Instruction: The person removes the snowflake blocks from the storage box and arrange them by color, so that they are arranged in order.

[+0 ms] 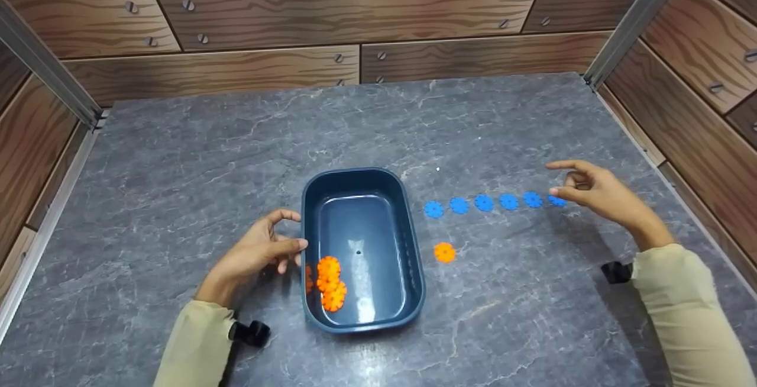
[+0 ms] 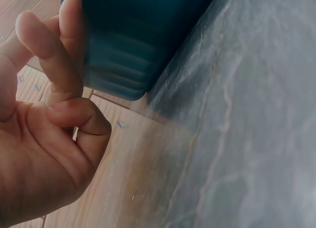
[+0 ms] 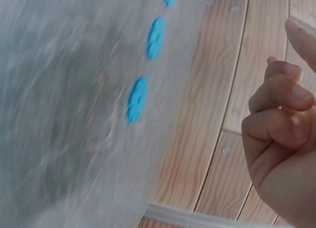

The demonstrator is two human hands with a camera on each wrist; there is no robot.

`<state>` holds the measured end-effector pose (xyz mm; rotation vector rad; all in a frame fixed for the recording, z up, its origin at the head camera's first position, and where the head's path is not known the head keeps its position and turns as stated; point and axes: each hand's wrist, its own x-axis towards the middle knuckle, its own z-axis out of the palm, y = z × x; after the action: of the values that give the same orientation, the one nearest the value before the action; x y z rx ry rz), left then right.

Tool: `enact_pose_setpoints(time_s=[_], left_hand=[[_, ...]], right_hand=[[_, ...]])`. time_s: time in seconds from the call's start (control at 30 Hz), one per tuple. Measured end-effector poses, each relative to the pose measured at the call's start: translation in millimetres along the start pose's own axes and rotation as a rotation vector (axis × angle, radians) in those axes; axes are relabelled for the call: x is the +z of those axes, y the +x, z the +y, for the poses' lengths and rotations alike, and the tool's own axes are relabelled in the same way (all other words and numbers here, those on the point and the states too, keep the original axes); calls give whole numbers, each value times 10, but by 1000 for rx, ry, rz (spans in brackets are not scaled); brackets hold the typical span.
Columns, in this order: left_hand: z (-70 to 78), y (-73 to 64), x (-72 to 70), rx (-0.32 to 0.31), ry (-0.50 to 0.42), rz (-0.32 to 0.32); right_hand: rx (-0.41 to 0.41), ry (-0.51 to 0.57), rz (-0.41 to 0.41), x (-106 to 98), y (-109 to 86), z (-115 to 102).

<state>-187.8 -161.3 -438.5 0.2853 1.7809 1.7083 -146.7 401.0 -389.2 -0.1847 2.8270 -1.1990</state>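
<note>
A dark blue rectangular bin stands on the grey marbled table. My left hand is at its left side, with thumb and index fingertips touching the rim and the other fingers bent. Inside the bin, a few notched orange discs overlap near the lower left corner. To the right, several notched blue discs lie in a row. Over the row's right end hovers my right hand, index finger extended and other fingers curled, holding nothing; its thumb partly hides the last blue disc.
A single orange disc lies on the table between the bin and the blue row's near side. Wood-patterned panels enclose the back and both sides, with metal strips at the corners.
</note>
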Motion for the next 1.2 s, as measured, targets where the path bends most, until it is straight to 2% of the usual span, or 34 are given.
enact_pose_setpoints(time_s=[0.43, 0.83, 0.97, 1.2], left_hand=[[7, 21, -22, 1, 5, -3], [1, 21, 5, 3, -8, -11], [-2, 18, 1, 9, -8, -15], [-7, 18, -6, 15, -1, -15]], right_hand=[[-148, 164, -38, 202, 111, -422], [-322, 271, -178, 592, 213, -800], [-342, 278, -229, 756, 240, -939], [-327, 287, -336, 1085, 326, -1223]])
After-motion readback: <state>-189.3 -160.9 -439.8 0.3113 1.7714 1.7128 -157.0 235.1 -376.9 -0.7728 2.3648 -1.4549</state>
